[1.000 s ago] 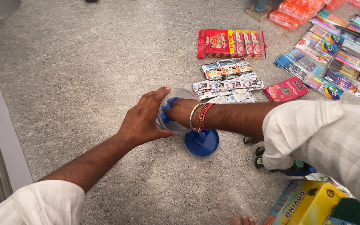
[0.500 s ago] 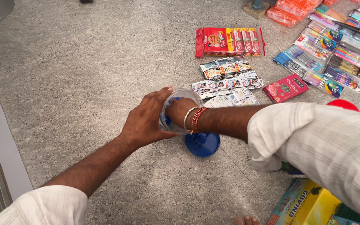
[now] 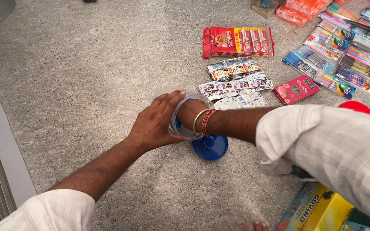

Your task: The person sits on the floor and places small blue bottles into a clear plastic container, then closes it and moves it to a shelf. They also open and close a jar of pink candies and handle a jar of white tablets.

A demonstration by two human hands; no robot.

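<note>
Head view is showing the left hand (image 3: 157, 122) gripping a clear plastic jar (image 3: 185, 115) on its side just above the grey floor (image 3: 86, 64), while the right hand (image 3: 188, 112) is reaching inside it, its grip hidden. A blue lid (image 3: 210, 147) is lying just beside.

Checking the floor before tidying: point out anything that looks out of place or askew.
The clear plastic jar lies tilted on its side, left hand gripping it, right hand reaching inside. Its blue lid sits off, on the floor beside it. Nothing looks spilled or damaged.
</note>
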